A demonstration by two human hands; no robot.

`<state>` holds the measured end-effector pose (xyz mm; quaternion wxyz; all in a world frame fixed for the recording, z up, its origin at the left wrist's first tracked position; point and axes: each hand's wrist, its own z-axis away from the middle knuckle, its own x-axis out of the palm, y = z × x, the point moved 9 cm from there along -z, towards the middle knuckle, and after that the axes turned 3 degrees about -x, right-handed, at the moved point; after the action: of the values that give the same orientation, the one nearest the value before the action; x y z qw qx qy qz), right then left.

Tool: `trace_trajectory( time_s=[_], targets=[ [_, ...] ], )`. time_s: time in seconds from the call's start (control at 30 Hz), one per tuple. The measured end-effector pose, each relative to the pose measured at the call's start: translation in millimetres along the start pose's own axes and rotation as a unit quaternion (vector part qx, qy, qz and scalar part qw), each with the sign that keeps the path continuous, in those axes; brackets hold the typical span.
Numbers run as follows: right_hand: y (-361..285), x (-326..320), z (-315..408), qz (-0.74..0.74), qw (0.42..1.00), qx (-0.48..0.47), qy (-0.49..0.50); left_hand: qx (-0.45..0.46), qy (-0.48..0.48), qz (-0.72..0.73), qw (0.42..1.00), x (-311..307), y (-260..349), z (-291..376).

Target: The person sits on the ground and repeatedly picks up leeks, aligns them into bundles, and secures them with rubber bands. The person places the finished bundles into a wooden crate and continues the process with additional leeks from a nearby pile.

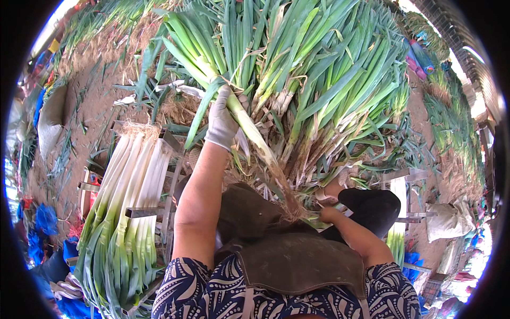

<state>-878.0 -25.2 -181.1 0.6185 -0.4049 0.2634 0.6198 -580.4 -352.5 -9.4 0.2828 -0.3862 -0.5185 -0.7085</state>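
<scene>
My left hand (221,119), in a pale knitted glove, grips a leek (255,133) around its stalk, just under the fanned green leaves. The leek slants down toward my lap, its lower stalk brown and soiled. Its shaggy roots (293,212) hang over my dark apron (303,261). My right hand (328,214) appears bare and is close to the right of those roots, fingers curled. A thin pale sliver shows by its fingertips, but what it is cannot be told. Before me lies a large heap of untrimmed leeks (334,87), leaves pointing away and stalks toward me.
On my left, a metal rack (145,212) holds cleaned white-stalked leeks (123,191), roots at the far end. Another metal rack (416,215) on my right holds more leeks (396,231). Sacks (450,219) (51,115) and leaf scraps lie on the earthen floor (89,95).
</scene>
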Motion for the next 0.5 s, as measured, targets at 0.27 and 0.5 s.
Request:
trace_trajectory(
  time_s=[0.27,0.5],
  targets=[
    [-176.6,-208.2,-69.0,-0.714,0.686,-0.129,-0.047,-0.086,-0.096,0.072,0.989,48.8,-24.4,23.1],
    [-175.0,-223.1,-70.7,-0.532,0.810,-0.108,0.220,-0.047,-0.141,0.001,0.989,44.6,-33.4,21.3]
  ],
)
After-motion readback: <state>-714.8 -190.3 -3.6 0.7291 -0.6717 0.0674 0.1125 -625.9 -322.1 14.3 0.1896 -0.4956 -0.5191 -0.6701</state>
